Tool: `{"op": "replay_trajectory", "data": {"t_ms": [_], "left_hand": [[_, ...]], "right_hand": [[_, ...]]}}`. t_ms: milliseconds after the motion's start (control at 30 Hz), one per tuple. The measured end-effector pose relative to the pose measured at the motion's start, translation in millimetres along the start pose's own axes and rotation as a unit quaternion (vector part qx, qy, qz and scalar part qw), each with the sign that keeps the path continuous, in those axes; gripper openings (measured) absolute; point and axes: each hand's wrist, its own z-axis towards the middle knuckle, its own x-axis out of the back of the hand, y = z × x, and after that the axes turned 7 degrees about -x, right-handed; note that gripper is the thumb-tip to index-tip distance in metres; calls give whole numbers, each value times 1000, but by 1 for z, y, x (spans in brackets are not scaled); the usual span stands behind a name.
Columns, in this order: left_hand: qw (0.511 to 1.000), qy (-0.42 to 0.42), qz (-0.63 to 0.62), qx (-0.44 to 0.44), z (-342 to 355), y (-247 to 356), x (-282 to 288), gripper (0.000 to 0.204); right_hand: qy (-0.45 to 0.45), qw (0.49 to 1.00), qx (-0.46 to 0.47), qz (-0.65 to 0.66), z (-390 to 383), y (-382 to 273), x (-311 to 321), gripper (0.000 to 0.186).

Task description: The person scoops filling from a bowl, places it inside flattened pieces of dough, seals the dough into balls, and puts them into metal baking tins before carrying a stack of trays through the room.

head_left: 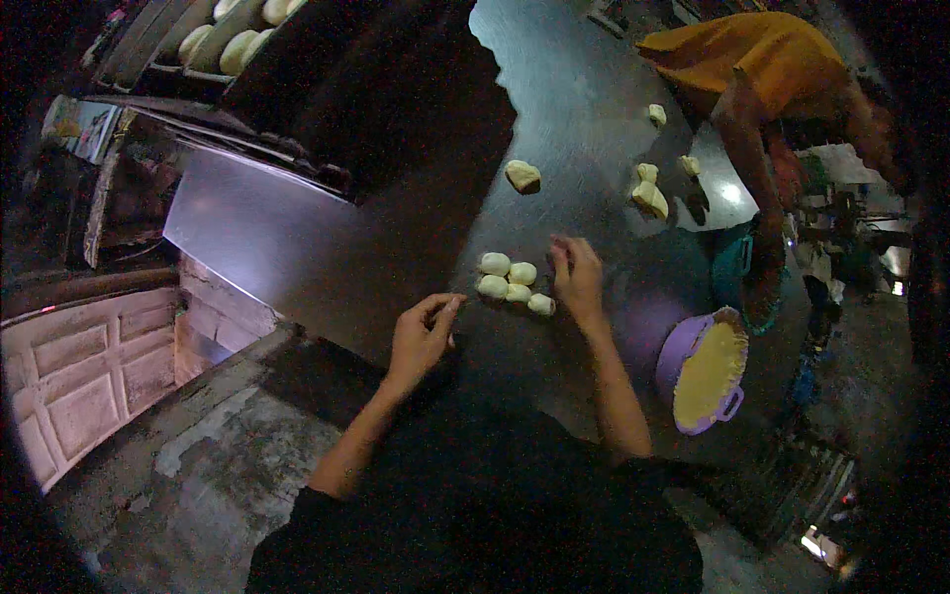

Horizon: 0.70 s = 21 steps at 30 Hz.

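Observation:
A group of several pale dough pieces lies on the metal tabletop between my hands. My left hand is just left of the group, fingers loosely bent and apart, holding nothing visible. My right hand is just right of it, fingers slightly curled and apart, with nothing visible in them. Farther forward are a single dough lump, a larger joined lump and smaller pieces.
A purple tub with yellow contents stands at right, near a teal container. A co-worker in orange reaches down beside them. A dark rack holding rounded pale items is upper left, above a metal sheet.

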Motion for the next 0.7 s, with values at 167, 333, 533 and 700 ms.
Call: {"op": "replay_trajectory", "data": {"t_ms": [167, 333, 533, 700], "left_hand": [[994, 33, 47, -91, -30, 2, -16, 21], [961, 176, 67, -203, -59, -3, -28, 27], [949, 181, -45, -254, -112, 41, -92, 26], [949, 116, -74, -285, -147, 62, -171, 19]], "right_hand": [[42, 998, -21, -29, 130, 5, -46, 38], [-77, 968, 13, 237, 66, -83, -42, 36], [-246, 845, 35, 474, -133, -86, 72, 35], [-154, 851, 27, 502, -224, -42, 156, 37]]}}
